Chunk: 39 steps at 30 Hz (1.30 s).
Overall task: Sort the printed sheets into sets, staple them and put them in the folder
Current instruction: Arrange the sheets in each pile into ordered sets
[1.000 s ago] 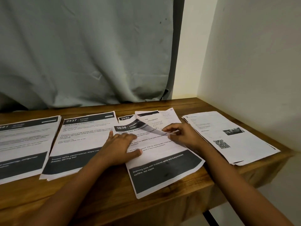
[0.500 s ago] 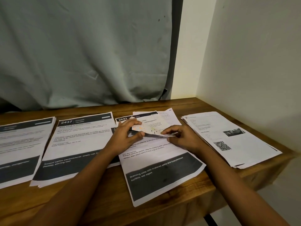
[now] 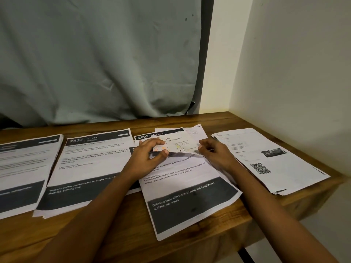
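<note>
Several piles of printed sheets lie in a row on the wooden table (image 3: 190, 249). The middle sheet (image 3: 182, 188), with a black band about a dressing table, lies in front of me, its top edge curled up. My left hand (image 3: 150, 158) pinches that lifted top edge between thumb and fingers. My right hand (image 3: 216, 152) holds the same edge at its right side. Under it shows a sheet numbered 2692 (image 3: 143, 137). To the left lies the pile numbered 2437 (image 3: 89, 168), and another pile (image 3: 20, 171) sits at the far left. No stapler or folder is in view.
A pile with a QR code (image 3: 266, 160) lies at the right, close to the table's right edge. A grey curtain (image 3: 95, 59) hangs behind the table. A pale wall (image 3: 294, 82) stands along the right side.
My left hand came off the flat sheet and took hold of its top edge. Both hands have curled that top edge further up and toward me.
</note>
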Tool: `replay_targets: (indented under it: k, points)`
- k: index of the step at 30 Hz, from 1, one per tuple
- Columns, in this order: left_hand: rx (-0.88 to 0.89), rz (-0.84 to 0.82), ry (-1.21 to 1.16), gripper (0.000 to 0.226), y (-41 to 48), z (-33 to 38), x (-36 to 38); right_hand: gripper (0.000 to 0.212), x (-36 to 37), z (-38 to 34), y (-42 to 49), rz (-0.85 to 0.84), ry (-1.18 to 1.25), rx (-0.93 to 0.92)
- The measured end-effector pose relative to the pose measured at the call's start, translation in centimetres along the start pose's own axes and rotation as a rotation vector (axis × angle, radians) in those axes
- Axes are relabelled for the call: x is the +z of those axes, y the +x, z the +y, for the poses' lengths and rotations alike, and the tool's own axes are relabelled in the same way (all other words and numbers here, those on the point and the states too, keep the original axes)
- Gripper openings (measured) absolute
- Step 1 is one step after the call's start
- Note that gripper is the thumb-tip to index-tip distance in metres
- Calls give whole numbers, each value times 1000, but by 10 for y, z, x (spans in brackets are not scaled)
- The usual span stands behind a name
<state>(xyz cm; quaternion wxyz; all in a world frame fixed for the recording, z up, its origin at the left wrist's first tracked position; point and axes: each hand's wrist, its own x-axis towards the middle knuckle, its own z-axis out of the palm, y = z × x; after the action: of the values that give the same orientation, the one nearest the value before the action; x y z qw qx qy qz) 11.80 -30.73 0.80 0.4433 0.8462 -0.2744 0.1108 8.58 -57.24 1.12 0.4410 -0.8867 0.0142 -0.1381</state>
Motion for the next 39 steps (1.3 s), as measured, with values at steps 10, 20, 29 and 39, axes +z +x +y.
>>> replay_targets:
  k: [10, 20, 29, 39]
  points:
    - [-20, -4, 17, 44, 0, 1, 0, 36, -1, -2, 4, -15, 73, 1]
    - [-87, -5, 33, 85, 0, 1, 2, 39, -3, -7, -10, -146, -15, -167]
    - [0, 93, 24, 65, 0, 0, 0, 38, -3, -3, -9, -201, -5, -216]
    - [-53, 66, 82, 36, 1, -2, 3, 40, -3, -8, -11, -158, -221, -108]
